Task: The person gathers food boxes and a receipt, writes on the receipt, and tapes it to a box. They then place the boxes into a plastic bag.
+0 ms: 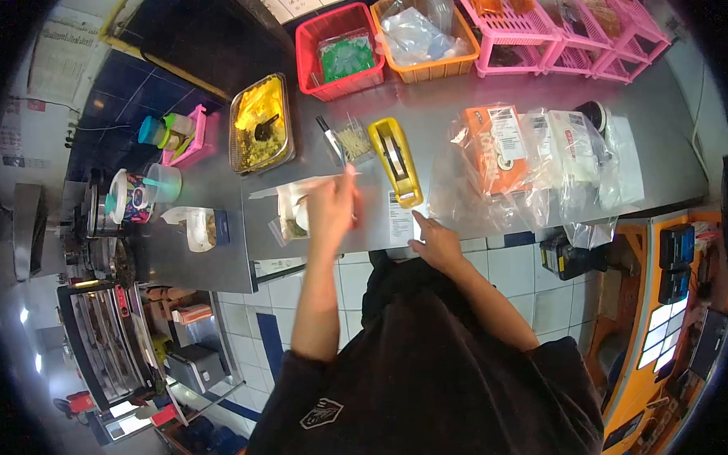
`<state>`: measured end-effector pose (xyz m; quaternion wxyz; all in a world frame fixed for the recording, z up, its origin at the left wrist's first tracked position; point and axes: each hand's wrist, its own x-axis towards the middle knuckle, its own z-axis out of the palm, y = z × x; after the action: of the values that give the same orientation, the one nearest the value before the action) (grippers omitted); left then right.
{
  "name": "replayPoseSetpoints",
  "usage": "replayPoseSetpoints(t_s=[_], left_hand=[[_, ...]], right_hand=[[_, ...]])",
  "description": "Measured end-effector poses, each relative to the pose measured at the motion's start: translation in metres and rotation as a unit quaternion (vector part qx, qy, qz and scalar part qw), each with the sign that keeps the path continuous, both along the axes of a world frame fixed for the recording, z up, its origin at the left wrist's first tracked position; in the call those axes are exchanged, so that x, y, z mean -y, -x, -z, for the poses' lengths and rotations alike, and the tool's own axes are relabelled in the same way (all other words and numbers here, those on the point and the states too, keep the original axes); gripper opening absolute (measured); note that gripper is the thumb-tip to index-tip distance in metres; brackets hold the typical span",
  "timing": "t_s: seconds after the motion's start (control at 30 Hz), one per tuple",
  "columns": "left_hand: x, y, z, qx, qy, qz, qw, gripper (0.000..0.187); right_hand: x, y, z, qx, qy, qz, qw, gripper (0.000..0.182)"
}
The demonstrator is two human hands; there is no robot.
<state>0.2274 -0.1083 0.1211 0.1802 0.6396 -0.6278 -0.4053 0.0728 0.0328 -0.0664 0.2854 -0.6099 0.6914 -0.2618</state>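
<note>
My left hand (331,203) is smeared by motion above the counter, beside an open white box (289,208) with a clear plastic bag. A black-and-white marker (326,131) lies just beyond its fingertips, pointing toward them; I cannot tell whether the hand holds anything. My right hand (438,242) has its index finger and thumb stretched out at the edge of a white printed label (401,224). Just above that label rests a yellow tape dispenser (395,158). A small clear packet of pale sticks (353,140) sits between the marker and the dispenser.
Plastic-wrapped packages, including an orange box (496,147), lie to the right. Along the back stand a red basket (339,84), an orange basket (435,68) and pink racks (518,42). At left are a clear tray of yellow food (260,123) and another white box (200,232).
</note>
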Motion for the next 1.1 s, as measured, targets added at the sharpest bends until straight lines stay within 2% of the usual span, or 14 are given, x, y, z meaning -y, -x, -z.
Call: replayPoseSetpoints(t_s=[0.07,0.17,0.27,0.4,0.47,0.53,0.67,0.7,0.8,0.87,0.93,1.0,1.07,1.1], left_hand=[[0.053,-0.006,0.002,0.14,0.115,0.097,0.979,0.056],[0.123,0.005,0.017,0.201,-0.02,0.171,0.964,0.056],[0.148,0.017,0.004,0.253,-0.047,0.163,0.952,0.06],[0.122,-0.018,-0.046,0.244,0.155,0.139,0.947,0.062],[0.098,-0.053,-0.071,0.243,0.214,0.069,0.944,0.059],[0.098,-0.107,-0.075,0.24,0.213,0.035,0.947,0.038],[0.123,-0.208,-0.016,0.115,0.259,0.071,0.956,0.03],[0.125,-0.214,-0.006,0.109,0.253,0.144,0.951,0.038],[0.141,-0.247,0.051,0.081,0.194,0.276,0.938,0.051],[0.124,-0.242,0.046,0.097,0.021,0.223,0.97,0.053],[0.086,-0.247,0.081,0.064,0.277,0.154,0.946,0.051],[0.043,-0.247,0.129,0.071,0.329,-0.049,0.94,0.048],[0.019,-0.247,0.14,-0.142,0.061,-0.12,0.981,0.048],[0.02,-0.265,0.186,-0.056,0.061,-0.063,0.995,0.035]], right_hand=[[0.0,-0.001,0.001,-0.007,0.0,0.003,1.0,0.07],[0.001,-0.002,-0.004,0.001,-0.023,0.006,1.0,0.07],[0.0,-0.005,-0.009,0.004,-0.03,0.028,0.999,0.07],[-0.006,-0.01,-0.012,0.036,-0.033,0.055,0.997,0.067],[-0.004,-0.018,-0.014,0.04,-0.003,0.073,0.997,0.06],[0.011,-0.033,-0.045,0.053,0.037,0.083,0.994,0.057],[0.076,-0.07,-0.131,0.027,0.222,0.075,0.972,0.058],[0.097,-0.08,-0.141,0.021,0.271,0.067,0.96,0.062],[0.137,-0.108,-0.143,0.006,0.147,-0.013,0.989,0.068],[0.139,-0.123,-0.13,0.026,0.106,-0.021,0.994,0.063],[0.118,-0.139,-0.116,-0.092,0.09,-0.015,0.991,0.054],[0.106,-0.157,-0.1,-0.075,0.045,0.005,0.996,0.051],[0.099,-0.163,-0.057,-0.076,0.171,0.049,0.981,0.06],[0.092,-0.164,-0.057,-0.07,0.136,0.059,0.986,0.064]])
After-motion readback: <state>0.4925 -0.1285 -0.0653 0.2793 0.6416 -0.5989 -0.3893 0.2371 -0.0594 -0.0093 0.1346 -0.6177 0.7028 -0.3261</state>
